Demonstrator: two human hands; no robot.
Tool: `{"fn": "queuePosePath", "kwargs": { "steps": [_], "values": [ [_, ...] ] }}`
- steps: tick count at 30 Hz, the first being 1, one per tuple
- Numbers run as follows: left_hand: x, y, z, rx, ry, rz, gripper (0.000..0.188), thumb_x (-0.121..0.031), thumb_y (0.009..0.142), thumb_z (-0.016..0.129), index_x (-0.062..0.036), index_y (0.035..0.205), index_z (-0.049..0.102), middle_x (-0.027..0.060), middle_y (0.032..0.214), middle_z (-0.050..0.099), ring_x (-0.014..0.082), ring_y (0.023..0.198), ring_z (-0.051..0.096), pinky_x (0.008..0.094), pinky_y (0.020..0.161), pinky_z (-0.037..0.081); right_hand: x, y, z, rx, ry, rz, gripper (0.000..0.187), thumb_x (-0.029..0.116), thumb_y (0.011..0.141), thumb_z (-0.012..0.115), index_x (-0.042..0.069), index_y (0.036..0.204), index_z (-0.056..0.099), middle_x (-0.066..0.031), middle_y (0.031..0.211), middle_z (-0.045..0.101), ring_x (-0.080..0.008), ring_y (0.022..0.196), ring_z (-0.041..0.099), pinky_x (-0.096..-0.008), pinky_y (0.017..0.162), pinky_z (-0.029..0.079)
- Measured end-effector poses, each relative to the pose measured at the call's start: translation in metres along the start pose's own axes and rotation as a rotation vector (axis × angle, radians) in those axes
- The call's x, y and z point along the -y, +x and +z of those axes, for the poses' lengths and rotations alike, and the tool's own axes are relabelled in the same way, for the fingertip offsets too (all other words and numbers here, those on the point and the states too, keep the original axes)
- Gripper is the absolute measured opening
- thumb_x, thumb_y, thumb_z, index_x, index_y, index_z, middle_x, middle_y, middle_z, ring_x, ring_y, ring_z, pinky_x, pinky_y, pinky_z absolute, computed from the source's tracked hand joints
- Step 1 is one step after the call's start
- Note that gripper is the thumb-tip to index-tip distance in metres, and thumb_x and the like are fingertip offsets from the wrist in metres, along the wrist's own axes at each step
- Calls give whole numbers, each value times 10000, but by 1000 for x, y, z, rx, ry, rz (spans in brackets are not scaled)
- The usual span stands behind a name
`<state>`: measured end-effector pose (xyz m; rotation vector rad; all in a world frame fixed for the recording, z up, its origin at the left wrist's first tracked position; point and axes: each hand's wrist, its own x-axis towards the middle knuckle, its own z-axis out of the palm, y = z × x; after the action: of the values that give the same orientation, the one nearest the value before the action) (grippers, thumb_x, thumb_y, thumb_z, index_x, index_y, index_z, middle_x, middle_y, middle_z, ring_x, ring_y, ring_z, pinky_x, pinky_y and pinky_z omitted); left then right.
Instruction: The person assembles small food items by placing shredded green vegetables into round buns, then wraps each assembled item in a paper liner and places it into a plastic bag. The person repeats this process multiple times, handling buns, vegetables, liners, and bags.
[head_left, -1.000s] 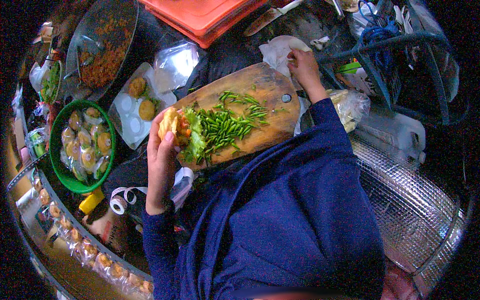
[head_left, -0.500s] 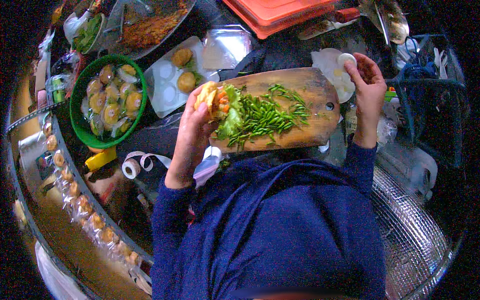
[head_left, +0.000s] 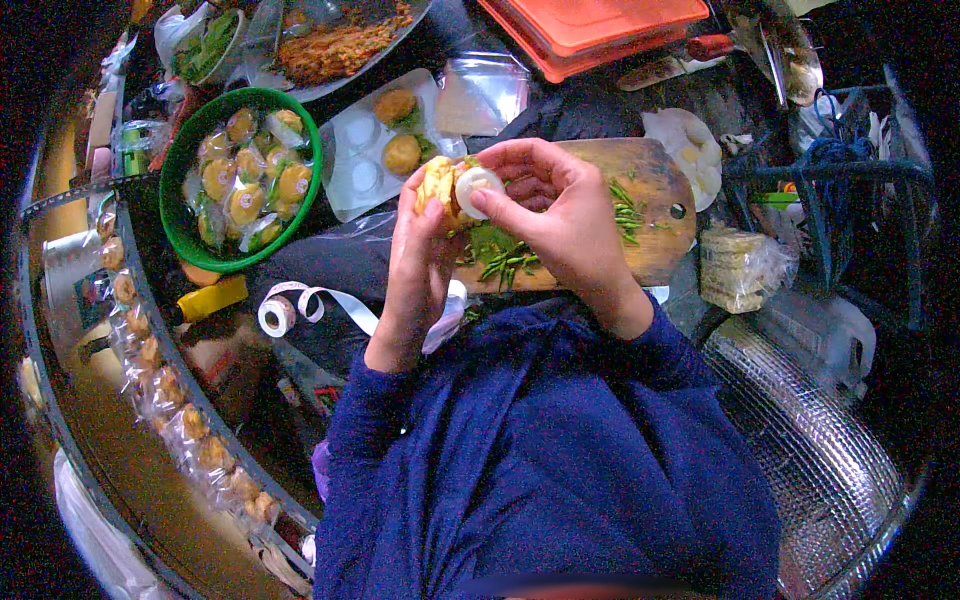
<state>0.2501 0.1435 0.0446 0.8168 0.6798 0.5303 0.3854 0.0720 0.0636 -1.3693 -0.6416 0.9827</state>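
My left hand (head_left: 415, 250) grips a golden filled bun (head_left: 437, 185) above the left end of a wooden cutting board (head_left: 660, 175). Pinched in my right hand (head_left: 570, 215) is a round white slice (head_left: 478, 190), brought up against the bun's open side. The slice and fingers hide most of the filling; a little green shows below. Small green chillies (head_left: 508, 262) lie on the board, partly covered by my right hand. Beyond the board's right end is a pile of similar white slices (head_left: 690, 150).
Wrapped buns fill a green basket (head_left: 312, 190) at left. A white tray (head_left: 350, 195) bears two buns. A white paper roll (head_left: 277, 316) lies nearby. At the back are an orange lidded box (head_left: 600, 25) and a knife (head_left: 665, 72). Strung wrapped buns (head_left: 170, 385) line the left edge.
My right hand has moved left from the pile of slices to the bun, carrying the white slice. My left hand still holds the bun. The view has shifted slightly.
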Motion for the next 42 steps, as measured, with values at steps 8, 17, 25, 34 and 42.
{"fn": "queuePosePath", "kwargs": {
  "steps": [8,17,25,34,42],
  "values": [
    [9,0,-4,-7,21,117,518,-137,918,519,-59,1369,277,106,1282,437,191,1175,463,324,1010,375,5,-3,8,-39,-287,-84,195,85,838,647,-18,1004,652,-65,858,685,-99,763,651,-232,682,527],
    [14,0,-9,-36,134,221,554,-158,901,560,-46,1366,280,107,1269,434,183,1159,458,314,1005,365,4,-1,15,-81,-412,-205,158,68,828,648,-12,962,675,-83,868,689,-120,767,656,-246,696,528],
    [12,-3,-9,-26,215,224,559,-194,901,557,-46,1364,283,113,1280,427,193,1191,433,326,1025,344,-1,3,20,-78,-385,-192,162,61,805,666,4,956,662,-59,829,672,-110,761,642,-243,685,522],
    [-3,-2,-18,-31,-135,117,425,-215,969,399,-44,1353,337,127,1299,448,201,1198,468,337,1018,380,-2,7,26,-19,-25,-121,182,39,863,596,-12,1038,595,-65,890,656,-116,796,633,-236,761,498],
    [-12,4,-41,-12,-257,58,496,-200,931,533,-35,1349,323,122,1274,490,214,1181,496,346,1026,387,0,12,12,-34,-133,-123,197,97,888,596,14,1066,591,-47,971,624,-94,909,578,-219,799,458]
  ]
}}
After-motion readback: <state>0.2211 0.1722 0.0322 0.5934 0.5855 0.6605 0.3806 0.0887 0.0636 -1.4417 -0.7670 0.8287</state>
